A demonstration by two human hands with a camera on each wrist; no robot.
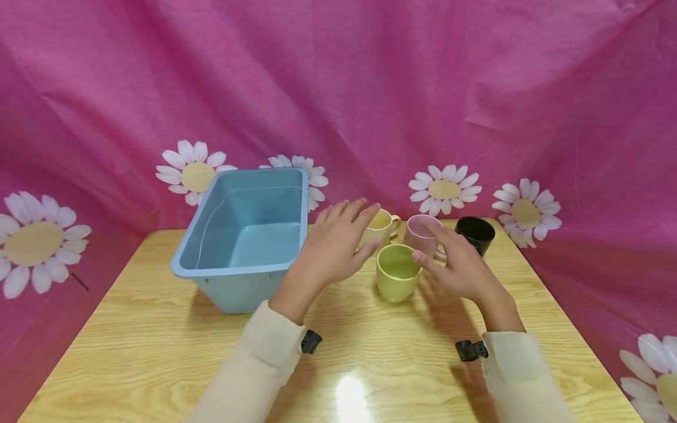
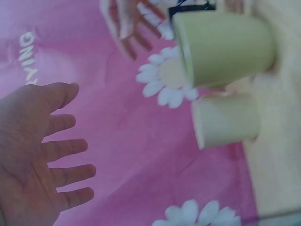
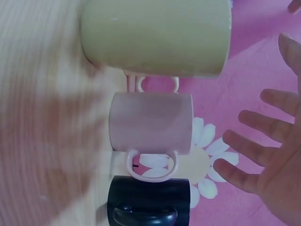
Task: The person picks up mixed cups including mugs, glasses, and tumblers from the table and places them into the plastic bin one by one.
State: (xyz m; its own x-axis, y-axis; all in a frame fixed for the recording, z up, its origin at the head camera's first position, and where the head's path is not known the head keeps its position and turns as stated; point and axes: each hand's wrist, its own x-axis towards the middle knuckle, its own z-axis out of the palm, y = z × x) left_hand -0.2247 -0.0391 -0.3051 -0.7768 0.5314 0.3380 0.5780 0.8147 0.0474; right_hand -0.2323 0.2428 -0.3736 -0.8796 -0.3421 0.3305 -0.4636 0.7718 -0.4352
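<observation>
Both hands hover over a group of mugs on the wooden table, fingers spread and holding nothing. My left hand (image 1: 335, 238) is left of the green mug (image 1: 396, 282) and partly covers the pale yellow mug (image 1: 376, 230) behind it. To the green mug's right is my right hand (image 1: 460, 264), in front of the pink mug (image 1: 418, 232). Behind that hand stands a black mug (image 1: 478, 232). In the right wrist view the pink mug (image 3: 151, 123) and black mug (image 3: 149, 195) show their handles. All the mugs stand upright.
A blue plastic tub (image 1: 240, 273) stands on the left of the wooden table (image 1: 370, 352), close by my left forearm. A pink curtain with daisies (image 1: 359, 88) hangs behind the table and along its sides.
</observation>
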